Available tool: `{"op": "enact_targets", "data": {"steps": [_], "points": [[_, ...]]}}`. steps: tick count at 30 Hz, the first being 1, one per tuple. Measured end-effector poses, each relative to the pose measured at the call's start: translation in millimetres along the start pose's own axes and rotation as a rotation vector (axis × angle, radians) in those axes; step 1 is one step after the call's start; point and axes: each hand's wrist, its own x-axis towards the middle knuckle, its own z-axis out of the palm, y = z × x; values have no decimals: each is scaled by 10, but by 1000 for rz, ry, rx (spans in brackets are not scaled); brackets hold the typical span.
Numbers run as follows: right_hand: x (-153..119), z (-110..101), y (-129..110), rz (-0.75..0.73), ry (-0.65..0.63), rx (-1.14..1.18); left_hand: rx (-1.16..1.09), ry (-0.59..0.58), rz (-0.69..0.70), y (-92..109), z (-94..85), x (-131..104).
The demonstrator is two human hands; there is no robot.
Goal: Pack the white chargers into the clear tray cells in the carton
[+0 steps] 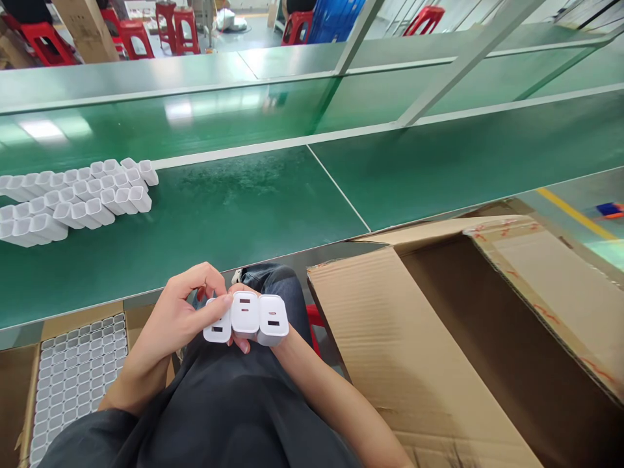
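Three white USB charger blocks (244,313) sit side by side above my lap, their port ends facing up toward me. Each face shows a dark wide slot and a smaller one. My left hand (188,305) comes from the left, thumb pressed on the leftmost charger (217,328) and fingers curled behind. My right hand (240,343) supports the row from below and behind. Most of it is hidden by the chargers; only some fingertips and the wrist show.
Several rows of white open-ended housings (82,195) lie on the green bench (234,201) at left. A carton of similar pieces (78,370) stands low left. A large open cardboard box (390,338) is at right. Metal posts (468,62) rise from the bench; red stools (185,29) stand beyond.
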Motion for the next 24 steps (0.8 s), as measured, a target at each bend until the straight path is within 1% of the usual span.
{"op": "enact_targets", "data": {"steps": [5,8,11,15,17,19,21,22,23,24], "points": [[-6,-31,46,21,48,-18,27,8,-16,-27,-9,2],[-8,-28,60,14,71,-37,38,43,-35,-34,6,2],[-1,-4,51,17,97,-39,6,72,-86,-35,35,6],[21,28,20,0,91,21,-126,55,-186,-30,76,6],[29,23,29,27,119,37,-168,37,-233,-30,93,3],[29,5,57,61,149,46,-153,33,-247,-53,96,14],[24,-15,72,55,171,36,-109,40,-246,-130,69,56],[23,-23,58,24,184,14,-74,63,-243,-199,39,92],[28,-30,18,-17,197,-24,-25,105,-236,-289,-4,135],[43,-39,-51,-58,208,-83,43,172,-234,-399,-60,182]]}}
